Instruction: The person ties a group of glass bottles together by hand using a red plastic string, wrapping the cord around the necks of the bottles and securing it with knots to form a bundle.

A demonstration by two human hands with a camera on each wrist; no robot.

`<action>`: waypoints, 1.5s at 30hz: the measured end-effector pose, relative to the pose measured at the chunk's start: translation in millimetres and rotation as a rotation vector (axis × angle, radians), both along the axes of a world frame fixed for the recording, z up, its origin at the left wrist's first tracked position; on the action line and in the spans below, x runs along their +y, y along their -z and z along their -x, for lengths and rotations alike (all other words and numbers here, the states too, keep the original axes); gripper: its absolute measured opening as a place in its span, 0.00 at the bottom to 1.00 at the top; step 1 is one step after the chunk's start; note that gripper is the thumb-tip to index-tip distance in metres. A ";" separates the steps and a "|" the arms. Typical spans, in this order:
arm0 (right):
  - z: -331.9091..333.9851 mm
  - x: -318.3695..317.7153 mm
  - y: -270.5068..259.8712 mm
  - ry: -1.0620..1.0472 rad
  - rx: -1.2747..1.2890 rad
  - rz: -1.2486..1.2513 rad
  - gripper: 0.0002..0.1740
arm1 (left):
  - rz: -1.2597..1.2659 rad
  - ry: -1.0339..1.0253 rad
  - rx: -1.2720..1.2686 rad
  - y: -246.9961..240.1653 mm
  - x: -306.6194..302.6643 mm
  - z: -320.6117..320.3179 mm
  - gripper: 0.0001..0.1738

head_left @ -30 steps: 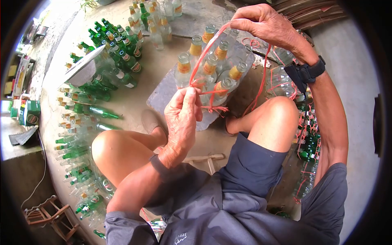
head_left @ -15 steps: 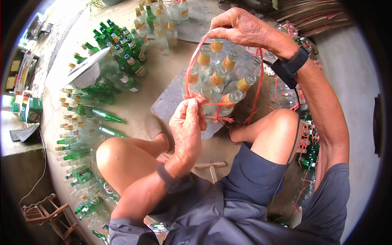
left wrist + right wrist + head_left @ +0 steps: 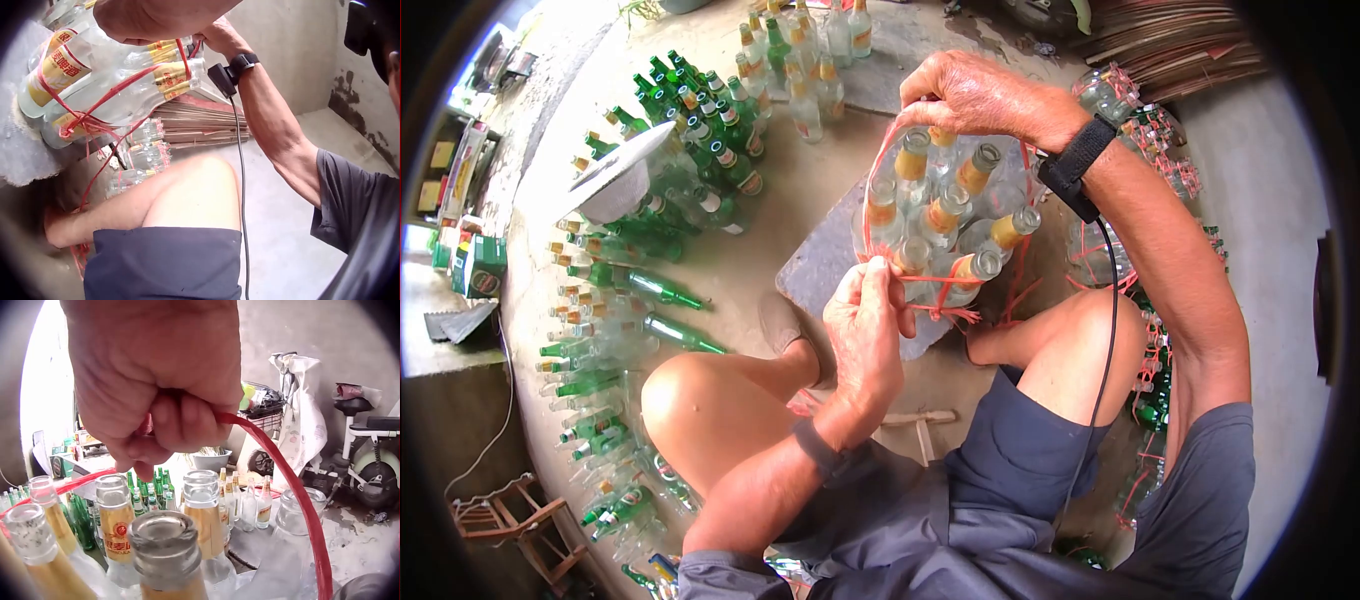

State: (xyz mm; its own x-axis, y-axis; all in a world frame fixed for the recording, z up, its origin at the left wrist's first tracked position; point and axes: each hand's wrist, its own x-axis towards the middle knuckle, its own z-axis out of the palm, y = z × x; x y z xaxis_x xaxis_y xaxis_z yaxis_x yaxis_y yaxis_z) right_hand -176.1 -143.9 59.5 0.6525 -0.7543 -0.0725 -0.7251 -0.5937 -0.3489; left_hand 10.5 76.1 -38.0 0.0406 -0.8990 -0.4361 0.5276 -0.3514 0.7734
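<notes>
Between the person's bent knees (image 3: 680,395), the left hand (image 3: 865,340) pinches the red string (image 3: 297,484) at the near edge of a bundle of clear bottles (image 3: 945,215), as it did a second ago; its fingertips show small in the head view, so the exact hold is hard to make out. Just beyond, the bottles stand upright and close together on a grey slab (image 3: 815,265), string tied around them. Over their far side, the right hand (image 3: 990,95) grips the string in curled fingers, well apart from the left. Earlier it was farther right with the string drawn straight; now it is back over the bottles and the string bows. Farther off, green bottles (image 3: 700,110) crowd the floor (image 3: 788,175).
</notes>
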 end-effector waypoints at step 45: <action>114.1 -16.5 47.8 0.596 -0.486 -0.759 0.16 | 0.016 0.087 -0.216 -1.0 -12.7 -4.5 0.19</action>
